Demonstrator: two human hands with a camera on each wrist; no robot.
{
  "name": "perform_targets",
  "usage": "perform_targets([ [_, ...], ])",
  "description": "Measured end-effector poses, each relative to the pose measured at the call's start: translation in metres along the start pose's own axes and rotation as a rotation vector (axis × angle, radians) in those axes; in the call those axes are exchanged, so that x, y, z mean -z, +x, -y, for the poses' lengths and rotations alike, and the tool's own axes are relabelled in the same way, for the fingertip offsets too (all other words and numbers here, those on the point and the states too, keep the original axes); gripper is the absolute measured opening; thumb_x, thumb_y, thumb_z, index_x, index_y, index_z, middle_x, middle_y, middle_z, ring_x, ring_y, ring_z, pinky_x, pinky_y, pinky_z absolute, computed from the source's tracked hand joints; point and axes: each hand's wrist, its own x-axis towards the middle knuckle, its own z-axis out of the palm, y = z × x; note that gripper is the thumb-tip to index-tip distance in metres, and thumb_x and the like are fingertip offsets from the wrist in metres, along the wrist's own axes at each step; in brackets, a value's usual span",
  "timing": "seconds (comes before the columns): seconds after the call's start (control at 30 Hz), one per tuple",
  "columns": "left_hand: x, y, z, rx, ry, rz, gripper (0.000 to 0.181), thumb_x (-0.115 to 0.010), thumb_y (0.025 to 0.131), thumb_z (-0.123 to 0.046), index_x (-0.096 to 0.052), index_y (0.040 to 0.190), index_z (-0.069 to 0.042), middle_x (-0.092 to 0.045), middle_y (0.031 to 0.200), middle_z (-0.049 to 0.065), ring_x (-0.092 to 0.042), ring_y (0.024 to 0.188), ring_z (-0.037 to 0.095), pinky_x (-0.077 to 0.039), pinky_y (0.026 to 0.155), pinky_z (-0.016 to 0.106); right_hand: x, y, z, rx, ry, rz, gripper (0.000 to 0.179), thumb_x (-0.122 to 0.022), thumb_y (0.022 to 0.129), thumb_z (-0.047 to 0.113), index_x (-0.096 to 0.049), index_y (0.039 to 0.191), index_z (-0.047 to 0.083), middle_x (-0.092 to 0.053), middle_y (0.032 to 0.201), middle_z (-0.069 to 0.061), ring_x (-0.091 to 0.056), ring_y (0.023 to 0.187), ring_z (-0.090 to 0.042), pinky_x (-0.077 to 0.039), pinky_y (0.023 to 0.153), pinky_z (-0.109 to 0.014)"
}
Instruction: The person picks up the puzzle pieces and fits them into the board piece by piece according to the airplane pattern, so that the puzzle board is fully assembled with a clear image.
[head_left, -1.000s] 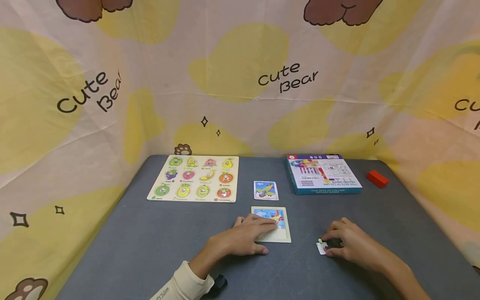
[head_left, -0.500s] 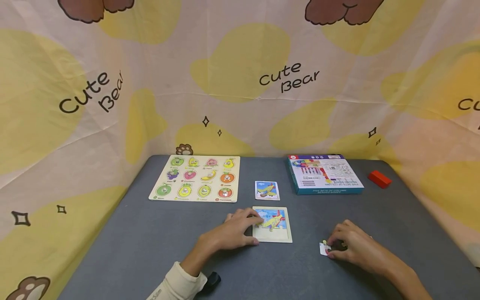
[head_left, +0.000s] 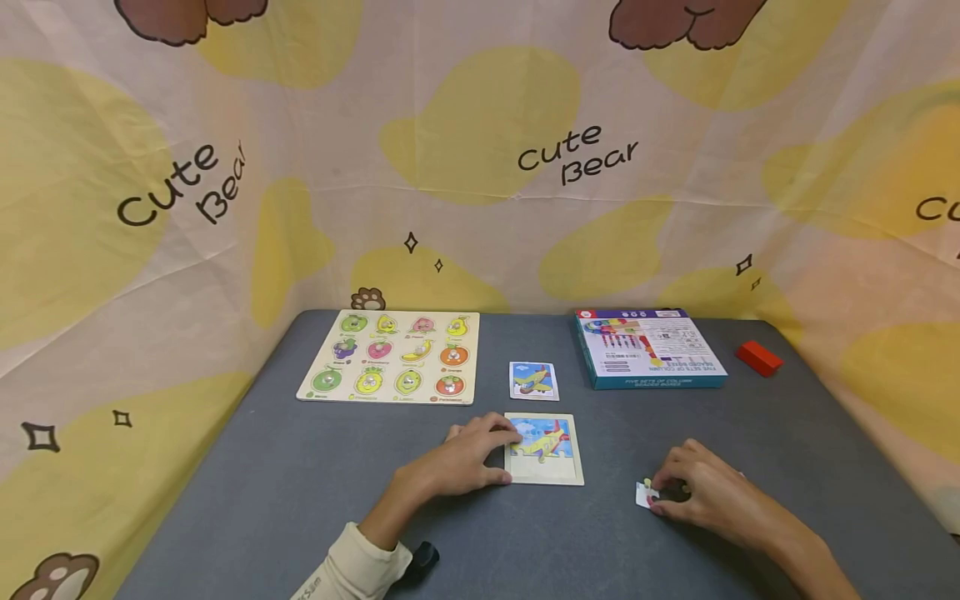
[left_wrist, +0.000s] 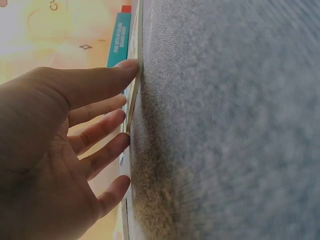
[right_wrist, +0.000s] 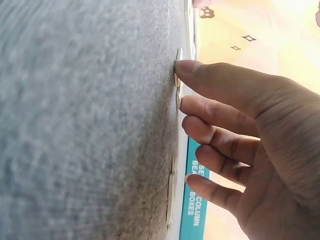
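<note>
My left hand (head_left: 468, 457) rests at the left side of a wooden jigsaw puzzle (head_left: 546, 468) with an airplane picture; its lower part shows bare wood. In the left wrist view the fingers are spread and fairly straight, their tips touching the board's edge. To the right, my right hand (head_left: 708, 493) pinches a small puzzle piece (head_left: 642, 496) at the tabletop between thumb and index finger. Another flat piece (right_wrist: 171, 197) lies below the curled fingers in the right wrist view. The palm hides part of what lies under the right hand.
Behind the puzzle lies an airplane picture card (head_left: 534, 382). A fruit puzzle board (head_left: 390, 358) is at the back left. A flat teal-sided box (head_left: 651, 350) and a red block (head_left: 759, 358) stand at the back right. Printed cloth (head_left: 480, 233) hangs around the table.
My left hand has drawn left off the puzzle's middle to its left side, uncovering the airplane picture. The right hand has shifted only slightly, still pinching the puzzle piece.
</note>
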Motion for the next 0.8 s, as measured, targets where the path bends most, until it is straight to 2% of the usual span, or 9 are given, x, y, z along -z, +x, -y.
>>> perform_targets([
  [0.27,0.0,0.0,0.001,0.0,0.0,-0.003,0.056,-0.079,0.097,-0.03,-0.062,0.149,-0.017,-0.051,0.153,0.001,-0.047,0.14,0.022,-0.035,0.098,0.045,-0.003,0.014,0.011,0.082,-0.03,-0.089,0.015,-0.089,0.085,0.041,-0.076,0.092,0.037,-0.06,0.095,0.025,-0.047,0.095,-0.001,-0.048,0.079,-0.029],
  [0.6,0.0,-0.001,0.001,0.0,0.002,-0.007,0.056,-0.079,0.097,-0.03,-0.062,0.149,-0.017,-0.051,0.152,0.001,-0.047,0.139,0.022,-0.035,0.099,0.045,-0.005,0.04,0.03,0.072,-0.043,-0.063,0.017,-0.089,0.085,0.043,-0.079,0.095,0.035,-0.061,0.097,0.023,-0.049,0.098,-0.006,-0.05,0.081,-0.03],
  [0.8,0.0,-0.002,0.0,0.003,-0.009,-0.011,0.056,-0.079,0.097,-0.029,-0.062,0.149,-0.016,-0.052,0.152,0.001,-0.048,0.139,0.022,-0.035,0.099,0.045,-0.007,0.056,0.041,0.156,-0.042,-0.077,0.018,-0.089,0.086,0.038,-0.081,0.099,0.029,-0.063,0.098,0.02,-0.051,0.099,-0.006,-0.051,0.083,-0.033],
])
